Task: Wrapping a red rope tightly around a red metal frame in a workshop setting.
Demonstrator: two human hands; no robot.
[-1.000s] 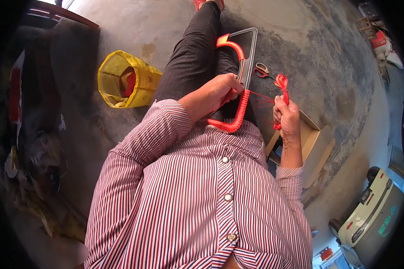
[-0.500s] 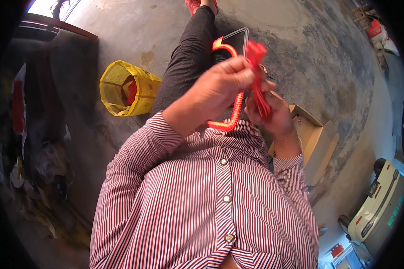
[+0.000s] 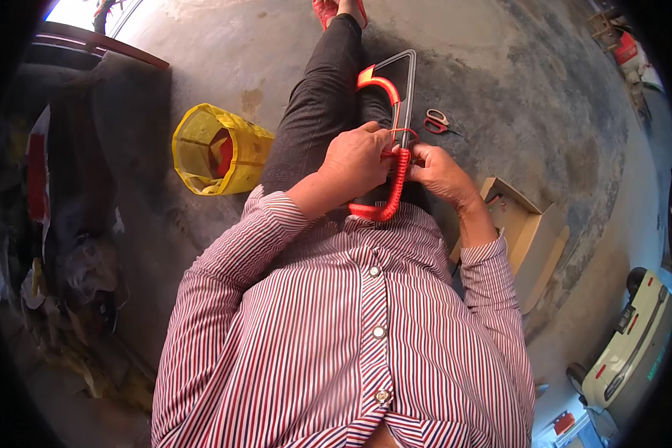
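A grey metal frame (image 3: 412, 84) lies over the person's lap, its bare end pointing away from the body. Red wrapping (image 3: 386, 213) covers the frame's near end in tight turns, and another red stretch (image 3: 384, 84) curves along its far left side. A thin red cord (image 3: 405, 130) loops across the frame just beyond the hands.

The left hand (image 3: 355, 160) is curled against the frame's left side, its fingertips at the end of the near wrapping. The right hand (image 3: 442, 175) meets the frame from the right, fingers bent in to the same spot. Both sets of fingertips are partly hidden, so I cannot tell what either hand grips.

Just right of the frame, scissors (image 3: 435, 123) with red and tan handles lie on the floor (image 3: 500, 104). Farther right of the frame and nearer the body is an open cardboard box (image 3: 517, 216). Well left of the frame, a yellow basket (image 3: 250, 153) has something red (image 3: 221, 151) inside.
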